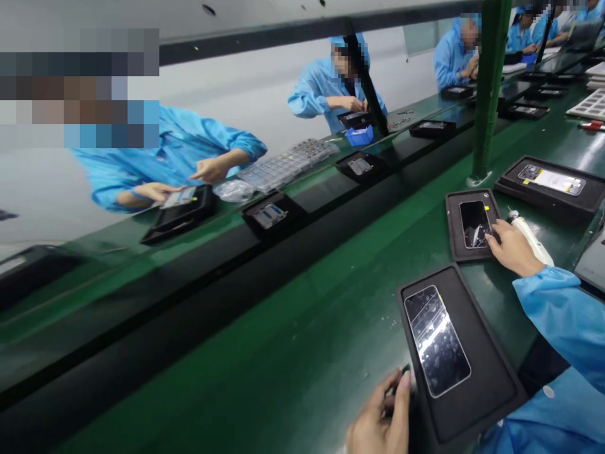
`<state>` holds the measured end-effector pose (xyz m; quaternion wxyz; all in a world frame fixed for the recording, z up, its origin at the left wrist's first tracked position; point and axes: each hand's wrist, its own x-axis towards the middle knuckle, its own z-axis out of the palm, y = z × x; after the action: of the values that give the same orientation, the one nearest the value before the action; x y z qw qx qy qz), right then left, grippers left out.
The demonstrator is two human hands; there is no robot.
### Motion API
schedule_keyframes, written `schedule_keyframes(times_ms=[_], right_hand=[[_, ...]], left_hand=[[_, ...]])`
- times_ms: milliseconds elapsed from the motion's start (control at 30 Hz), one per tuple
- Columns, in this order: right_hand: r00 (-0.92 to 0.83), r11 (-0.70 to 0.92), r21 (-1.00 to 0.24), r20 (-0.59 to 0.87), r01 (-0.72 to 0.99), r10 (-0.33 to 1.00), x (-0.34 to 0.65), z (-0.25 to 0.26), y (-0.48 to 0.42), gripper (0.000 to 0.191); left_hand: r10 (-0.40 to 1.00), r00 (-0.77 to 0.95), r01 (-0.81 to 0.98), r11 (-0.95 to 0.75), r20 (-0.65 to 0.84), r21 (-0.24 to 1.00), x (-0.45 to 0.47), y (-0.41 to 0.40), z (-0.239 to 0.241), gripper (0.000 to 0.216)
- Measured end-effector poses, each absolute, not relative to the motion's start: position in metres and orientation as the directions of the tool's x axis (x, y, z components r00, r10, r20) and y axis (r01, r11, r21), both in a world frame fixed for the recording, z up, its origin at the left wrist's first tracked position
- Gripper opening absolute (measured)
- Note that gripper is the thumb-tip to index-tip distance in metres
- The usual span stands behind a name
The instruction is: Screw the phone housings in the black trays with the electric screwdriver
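A black tray (491, 384) lies close in front of me with a glossy phone (437, 340) face up in it. My left hand (378, 419) grips this tray's near corner, thumb and fingers closed on the rim. Farther along sits a second black tray (454, 233) holding another phone (474, 224). My right hand (513, 247) reaches out of a blue sleeve, with its bent fingers closed over that tray's edge beside the phone. A white pen-shaped tool (532, 238) lies just behind this hand.
A green conveyor belt (293, 328) and a black rail run diagonally past. More trays with phones (551, 183) sit beyond, by a green post (486, 94). Across the line, people in blue coats work at trays (179, 211); a blue bin (359, 135) stands there.
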<state>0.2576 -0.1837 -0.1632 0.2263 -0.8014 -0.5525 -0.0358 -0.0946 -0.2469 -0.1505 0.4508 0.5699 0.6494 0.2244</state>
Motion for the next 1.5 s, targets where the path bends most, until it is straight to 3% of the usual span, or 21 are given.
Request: schedule_keyframes(times_ms=[167, 267, 333, 433, 567, 667, 833, 900, 1000, 1100, 1167, 1267, 1367, 1500], right_hand=[[0.084, 0.057, -0.244, 0.530, 0.968, 0.844, 0.221, -0.174, -0.211, 0.041], [-0.064, 0.238, -0.318, 0.472, 0.918, 0.879, 0.167, -0.168, -0.236, 0.039], [-0.079, 0.175, -0.299, 0.309, 0.938, 0.948, 0.127, -0.159, -0.248, 0.044], [0.035, -0.022, -0.166, 0.074, 0.986, 0.997, 0.087, -0.145, -0.251, 0.063], [0.129, -0.139, -0.125, -0.081, 0.982, 0.988, 0.093, -0.133, -0.241, 0.049], [0.158, -0.211, -0.250, -0.216, 0.945, 0.964, 0.116, -0.124, -0.237, 0.041], [0.069, -0.392, -0.550, -0.516, 0.737, 0.854, 0.132, -0.115, -0.238, 0.060], [0.032, -0.525, -0.610, -0.634, 0.594, 0.773, 0.132, -0.115, -0.238, 0.061], [-0.016, -0.665, -0.638, -0.726, 0.389, 0.687, 0.133, -0.118, -0.237, 0.044], [-0.028, -0.710, -0.648, -0.744, 0.276, 0.668, 0.132, -0.121, -0.236, 0.032], [-0.054, -0.705, -0.673, -0.731, 0.224, 0.680, 0.130, -0.122, -0.236, 0.034], [-0.058, -0.507, -0.815, -0.541, 0.279, 0.839, 0.118, -0.119, -0.237, 0.032], [-0.091, -0.191, -0.876, -0.256, 0.442, 0.962, 0.102, -0.114, -0.240, 0.030], [-0.234, -0.018, -0.920, -0.119, 0.391, 0.965, 0.101, -0.114, -0.241, 0.029]], left_hand=[[0.860, 0.208, 0.641, 0.240, -0.467, 0.729, -0.087, -0.253, -0.145, 0.040], [0.838, 0.222, 0.642, 0.259, -0.498, 0.721, -0.079, -0.252, -0.150, 0.032], [0.831, 0.227, 0.630, 0.272, -0.507, 0.728, -0.076, -0.252, -0.152, 0.029], [0.835, 0.221, 0.621, 0.278, -0.504, 0.733, -0.074, -0.256, -0.153, 0.025], [0.827, 0.206, 0.589, 0.322, -0.523, 0.741, -0.070, -0.261, -0.155, 0.020], [0.807, 0.233, 0.551, 0.350, -0.543, 0.757, -0.068, -0.260, -0.157, 0.021], [0.786, 0.305, 0.525, 0.332, -0.537, 0.784, -0.072, -0.255, -0.158, 0.029], [0.793, 0.335, 0.548, 0.274, -0.508, 0.790, -0.074, -0.255, -0.158, 0.030], [0.895, 0.284, 0.556, 0.139, -0.345, 0.819, -0.075, -0.257, -0.158, 0.032], [0.953, 0.251, 0.558, 0.000, -0.168, 0.830, -0.069, -0.257, -0.157, 0.061], [0.942, 0.293, 0.589, -0.043, -0.164, 0.807, -0.063, -0.257, -0.152, 0.070], [0.941, 0.283, 0.612, -0.028, -0.186, 0.791, -0.055, -0.256, -0.138, 0.078], [0.932, 0.300, 0.514, 0.022, -0.203, 0.858, -0.054, -0.249, -0.125, 0.072], [0.841, 0.396, 0.148, 0.339, -0.370, 0.929, -0.060, -0.236, -0.129, 0.049]])
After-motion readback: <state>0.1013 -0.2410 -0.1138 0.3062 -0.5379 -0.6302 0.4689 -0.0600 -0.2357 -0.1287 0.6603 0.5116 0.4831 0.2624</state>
